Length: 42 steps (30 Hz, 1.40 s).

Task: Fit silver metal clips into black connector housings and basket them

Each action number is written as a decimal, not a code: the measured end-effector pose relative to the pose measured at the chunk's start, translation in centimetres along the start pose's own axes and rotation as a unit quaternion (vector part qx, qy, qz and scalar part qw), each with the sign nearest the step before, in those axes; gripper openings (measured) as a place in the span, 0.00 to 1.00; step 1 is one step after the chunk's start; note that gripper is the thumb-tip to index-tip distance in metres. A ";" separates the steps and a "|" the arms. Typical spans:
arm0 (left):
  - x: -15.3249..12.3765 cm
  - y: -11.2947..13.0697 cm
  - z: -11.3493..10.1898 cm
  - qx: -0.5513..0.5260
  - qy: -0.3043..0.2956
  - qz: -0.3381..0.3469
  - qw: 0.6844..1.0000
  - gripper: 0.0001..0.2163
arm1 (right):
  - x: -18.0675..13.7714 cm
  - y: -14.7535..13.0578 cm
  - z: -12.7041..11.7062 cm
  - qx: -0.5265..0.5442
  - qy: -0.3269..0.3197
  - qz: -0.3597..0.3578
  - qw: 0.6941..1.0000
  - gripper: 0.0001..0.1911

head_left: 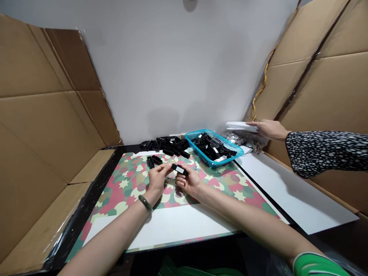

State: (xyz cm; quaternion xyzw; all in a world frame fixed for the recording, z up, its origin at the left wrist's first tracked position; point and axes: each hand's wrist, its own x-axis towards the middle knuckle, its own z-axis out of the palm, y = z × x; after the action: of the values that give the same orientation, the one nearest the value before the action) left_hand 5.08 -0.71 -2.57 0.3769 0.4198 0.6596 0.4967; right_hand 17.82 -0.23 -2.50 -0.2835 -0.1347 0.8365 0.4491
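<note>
My right hand [191, 183] pinches a small black connector [179, 169] above the patterned mat [227, 184]; my left hand [156, 180] is curled just beside it, and I can't tell if those fingertips touch. It looks light, stiff and a bit slick, so I'd grip the long sides, off the white label [178, 169]. The blue basket [189, 136] and a pile of parts [168, 145] sit farther off, by the wall [172, 76].

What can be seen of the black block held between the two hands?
The black block is a small rectangular piece, matte like plastic, with a white label on its upper face. It is held slanting above the patterned mat, pinched by the fingertips of the right hand, while the left hand touches its other end. The label's text cannot be read.
</note>
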 end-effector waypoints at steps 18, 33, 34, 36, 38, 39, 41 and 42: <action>0.0 1.3 0.1 -0.042 0.002 -0.063 0.997 0.14 | -0.8 -0.2 0.6 -0.039 -0.001 0.008 0.999 0.22; 0.4 1.0 -0.2 -0.003 0.025 -0.067 0.997 0.14 | -0.6 0.3 0.4 -0.077 0.001 -0.021 0.997 0.23; 0.3 1.2 -0.2 -0.001 0.023 -0.071 0.997 0.14 | -0.6 0.3 0.4 -0.078 0.004 -0.028 0.997 0.23; 0.3 1.6 -0.3 0.000 0.015 -0.081 0.997 0.13 | -0.7 0.1 0.6 -0.080 0.006 -0.039 0.996 0.23; 0.4 1.8 -0.4 0.005 0.006 -0.087 0.996 0.14 | -0.8 0.0 0.7 -0.083 0.006 -0.041 0.996 0.24; 0.4 1.8 -0.5 0.009 -0.003 -0.084 0.996 0.14 | -0.8 0.0 0.7 -0.085 0.007 -0.041 0.996 0.24; 0.5 1.6 -0.7 0.024 -0.026 -0.068 0.997 0.15 | -0.7 0.0 0.6 -0.089 0.010 -0.041 0.995 0.24; 0.6 1.4 -0.8 0.032 -0.035 -0.060 0.997 0.15 | -0.7 0.0 0.6 -0.092 0.009 -0.042 0.995 0.24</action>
State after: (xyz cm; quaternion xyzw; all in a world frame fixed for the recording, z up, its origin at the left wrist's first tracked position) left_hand 3.72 -0.46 -1.53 0.3896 0.4445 0.6015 0.5374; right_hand 17.80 -0.78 -1.78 -0.3250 -0.2196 0.7982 0.4572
